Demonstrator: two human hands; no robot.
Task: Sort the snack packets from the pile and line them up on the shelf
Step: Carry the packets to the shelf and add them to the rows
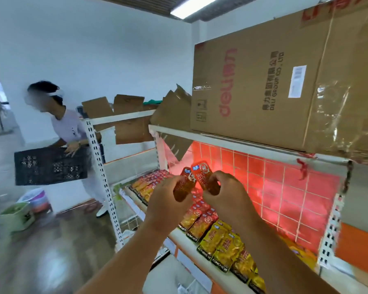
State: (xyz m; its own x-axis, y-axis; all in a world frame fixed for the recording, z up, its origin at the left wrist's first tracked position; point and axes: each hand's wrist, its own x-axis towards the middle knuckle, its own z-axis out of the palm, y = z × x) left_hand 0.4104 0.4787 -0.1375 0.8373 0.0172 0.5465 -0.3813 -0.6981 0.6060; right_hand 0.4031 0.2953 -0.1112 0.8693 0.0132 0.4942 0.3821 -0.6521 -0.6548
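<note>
I have two slim red-orange foil snack packets in hand, one each. The left packet (184, 181) is pinched low down by the fingers (179, 181) of the left hand (168, 196). The right packet (201, 173) is gripped the same way by the right hand (225, 188), so both hands are clenched on their loads and neither is free. Each packet stands roughly upright, long axis vertical, and the tops lean towards each other. With the blur I can't tell whether they touch or merely overlap in the view.

Both are in the air above the white metal shelf (182, 238), over the row of red packets (200, 217) lying flat there with their long axes running front to back. So the coming move, as I judge it, is down and forward, tipping each packet from upright to flat. The hands sit about level. The right one is closer to the yellow packets (223, 245) at the near end.

Behind is a red-lit tiled back panel (285, 187), and overhead a large brown cardboard box (263, 85). Off left, another person holds a black plastic crate (51, 166) (not my concern).
</note>
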